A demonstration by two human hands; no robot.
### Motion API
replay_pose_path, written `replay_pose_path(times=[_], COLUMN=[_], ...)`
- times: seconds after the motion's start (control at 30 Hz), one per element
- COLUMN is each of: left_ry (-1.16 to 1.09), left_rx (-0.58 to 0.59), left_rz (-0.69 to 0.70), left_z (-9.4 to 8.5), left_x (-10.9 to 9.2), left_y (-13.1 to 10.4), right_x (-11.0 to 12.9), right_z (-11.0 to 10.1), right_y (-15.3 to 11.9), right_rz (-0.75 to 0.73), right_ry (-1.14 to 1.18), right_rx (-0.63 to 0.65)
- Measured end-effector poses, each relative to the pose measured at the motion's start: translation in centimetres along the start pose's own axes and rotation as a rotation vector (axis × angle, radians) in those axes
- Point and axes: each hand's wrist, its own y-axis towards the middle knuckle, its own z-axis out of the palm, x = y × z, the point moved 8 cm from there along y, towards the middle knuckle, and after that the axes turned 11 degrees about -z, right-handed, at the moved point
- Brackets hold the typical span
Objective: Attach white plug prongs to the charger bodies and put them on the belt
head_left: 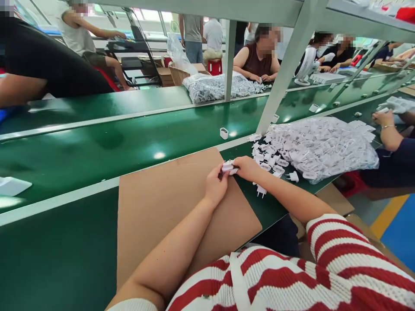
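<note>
Fingers of the left hand (215, 185) and right hand (248, 168) grasp a white plug adapter (228, 166) between them, above the upper right part of a cardboard sheet (168, 207) on the green worktop (58, 250). Loose white plug pieces (269, 157) lie just beside the right hand, next to a clear plastic bag (324, 147) filled with similar pieces.

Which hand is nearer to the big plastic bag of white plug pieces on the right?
The right hand: it is left of the bag, with loose pieces between them. The left hand is farther left, over the cardboard sheet.
</note>
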Motion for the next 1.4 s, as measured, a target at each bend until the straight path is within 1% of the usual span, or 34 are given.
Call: replay_pose_path(times=[0.17, 0.27, 0.37, 0.57, 0.7, 0.73, 0.8, 0.97, 1.07, 1.27, 1.4], left_ry=[0.107, 0.150, 0.140, 0.047, 0.009, 0.005, 0.002, -0.002, 0.006, 0.022, 0.045], left_rx=[0.054, 0.068, 0.075, 0.087, 0.087, 0.088, 0.096, 0.089, 0.072, 0.075, 0.089], left_rz=[0.039, 0.049, 0.056, 0.076, 0.041, 0.026, -0.003, -0.064, -0.074, -0.013, -0.025], left_z=[-0.4, -0.5, -0.5, -0.7, -1.2, -1.3, -1.5, -1.5, -1.5, -1.8, -1.8], left_x=[-1.1, -1.3, -1.3, -1.3, -1.3, -1.3, -1.4, -1.1, -1.0, -1.7, -1.6], left_y=[-0.6, -0.6, -0.5, 0.0, 0.1, 0.2, 0.2, 0.3, 0.3, 0.0, 0.1], right_x=[0.2, 0.5, 0.8, 1.1, 0.9, 1.0, 1.3, 2.1, 2.2, 2.1, 1.7], right_z=[0.8, 1.2, 1.0, -1.2, -2.3, -2.2, -2.1, -2.0, -1.8, -0.8, -1.4], right_y=[-0.9, -1.4, -1.7, -1.1, -0.6, -0.5, -0.3, -0.3, -0.4, -0.6, -0.2], right_rz=[0.068, 0.105, 0.113, -0.014, -0.098, -0.110, -0.121, -0.109, -0.093, -0.080, -0.084], right_ry=[0.038, 0.049, 0.063, 0.147, 0.308, 0.333, 0.306, 0.080, 0.019, 0.111, 0.161], right_rx=[-0.049, -0.083, -0.122, -0.207, -0.295, -0.295, -0.269, -0.240, -0.253, -0.248, -0.259])
